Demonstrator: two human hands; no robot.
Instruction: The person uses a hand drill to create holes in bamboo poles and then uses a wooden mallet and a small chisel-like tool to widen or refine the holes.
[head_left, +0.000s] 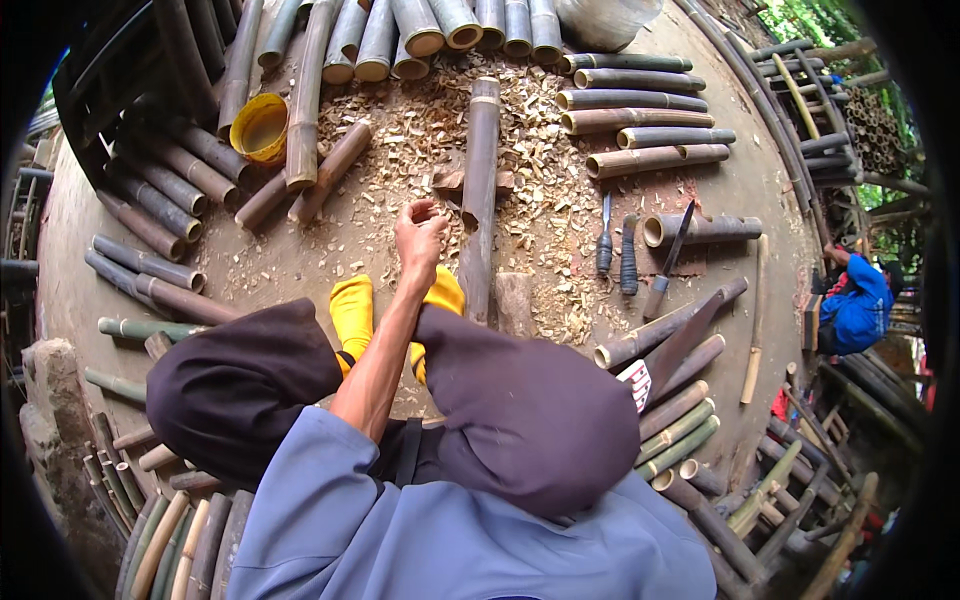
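Note:
My left hand (pixel 421 240) is raised in front of my crossed legs, its fingers curled together. Whether anything small is inside them is hidden. Just right of it lies a thick brown bamboo tube (pixel 482 150), pointing away from me. A notch is cut in the tube's side near the hand, and its middle crosses a reddish-brown block (pixel 450 180). A short wooden block (pixel 515 302) stands by the tube's near end. My right hand is not in view. To the right lie a chisel (pixel 604 240), a dark wrapped tool (pixel 629 255) and a knife (pixel 668 262).
Pale wood chips (pixel 545 200) cover the ground around the tube. Cut bamboo pieces (pixel 645 120) lie in rows on several sides. A yellow bucket (pixel 260 130) stands at far left. A saw-like blade (pixel 682 345) rests by my right knee. A person in blue (pixel 857 305) sits at far right.

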